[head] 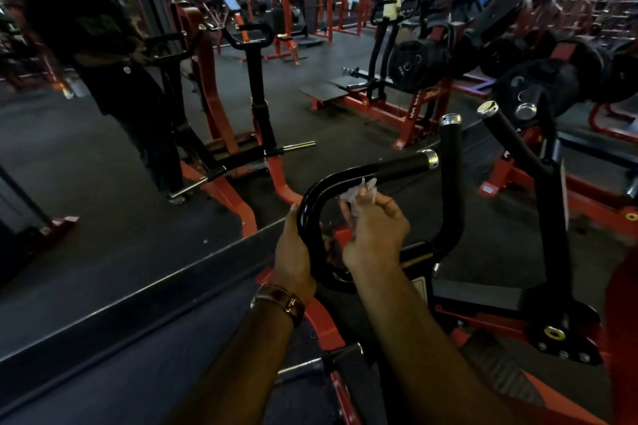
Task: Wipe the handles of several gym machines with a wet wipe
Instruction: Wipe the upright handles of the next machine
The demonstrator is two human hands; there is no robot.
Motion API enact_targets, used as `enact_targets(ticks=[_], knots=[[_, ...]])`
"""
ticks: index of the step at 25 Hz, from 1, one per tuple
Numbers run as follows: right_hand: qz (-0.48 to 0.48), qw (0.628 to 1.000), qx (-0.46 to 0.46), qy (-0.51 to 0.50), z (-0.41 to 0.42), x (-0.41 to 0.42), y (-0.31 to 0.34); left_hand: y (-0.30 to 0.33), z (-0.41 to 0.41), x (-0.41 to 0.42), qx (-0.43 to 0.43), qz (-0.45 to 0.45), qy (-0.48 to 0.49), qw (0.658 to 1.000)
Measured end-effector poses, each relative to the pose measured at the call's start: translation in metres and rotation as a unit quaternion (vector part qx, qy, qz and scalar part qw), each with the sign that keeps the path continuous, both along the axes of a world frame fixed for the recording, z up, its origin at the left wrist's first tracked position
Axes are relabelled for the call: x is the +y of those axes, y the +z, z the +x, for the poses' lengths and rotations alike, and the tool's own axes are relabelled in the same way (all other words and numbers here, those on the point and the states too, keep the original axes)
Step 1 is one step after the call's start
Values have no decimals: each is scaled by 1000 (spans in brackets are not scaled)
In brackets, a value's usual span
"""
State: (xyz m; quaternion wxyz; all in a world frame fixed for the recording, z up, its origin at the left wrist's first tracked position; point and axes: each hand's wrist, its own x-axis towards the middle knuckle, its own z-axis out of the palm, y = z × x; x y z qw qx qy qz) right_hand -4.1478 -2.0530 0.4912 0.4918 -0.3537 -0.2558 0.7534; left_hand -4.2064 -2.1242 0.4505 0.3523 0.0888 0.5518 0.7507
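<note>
Left hand [293, 252] grips the curved black handle [348, 176] at its bend, steadying it; right hand [373, 235] just beside it pinches the crumpled wet wipe [355, 198], seemingly touching the bar above the fingers. Upright handles [452, 155] beyond the right hand look unwiped, other machines too

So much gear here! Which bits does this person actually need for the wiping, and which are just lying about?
In use: wet wipe in the right hand; curved black handle, gripped by the left hand.

Lying about: weight plates; upright handle; mirror.
</note>
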Motion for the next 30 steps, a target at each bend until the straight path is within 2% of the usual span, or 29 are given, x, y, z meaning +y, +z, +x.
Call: enact_targets(ticks=[1,2,3,4,6,8,9,12,13,14,16,17,18,20,22,26,30], knots=[[97,993,-67,-18,-2,-10,-2,-1,-1,-1,4,8,-1,1000],[227,963,-139,-33,-5,-22,-5,0,-3,-2,10,19,-6,1000],[347,920,-177,-44,-5,-28,-12,-1,-4,-3,17,27,-13,999],[429,880,-197,-57,-2,-22,-18,0,-3,-3,24,24,-14,999],[496,830,-215,-139,7,14,-21,1,-2,-4,40,12,-18,999],[509,789,-259,-226,13,43,-11,8,-3,-4,66,3,-25,997],[531,765,-286,-226,12,47,-8,14,-6,-4,86,-2,-39,996],[653,669,-331,-127,-5,27,-9,46,-28,7,134,-2,-105,985],[668,658,-328,-116,-4,27,-8,57,-35,14,148,-19,-114,982],[662,667,-320,-123,-1,35,-4,64,-38,21,171,-52,-115,977],[608,709,-319,-162,5,54,1,65,-37,29,226,-103,-91,964],[589,718,-328,-172,4,53,4,61,-36,29,240,-110,-77,962],[592,717,-331,-163,-1,44,5,55,-36,28,252,-109,-64,959],[656,687,-297,-104,-11,17,2,46,-40,29,278,-100,-45,954],[684,668,-280,-85,-1,29,1,46,-41,29,284,-98,-39,953],[582,715,-342,-181,30,76,-1,46,-36,29,273,-110,-38,955],[696,661,-269,-79,9,10,-20,45,-39,30,277,-105,-22,955]])
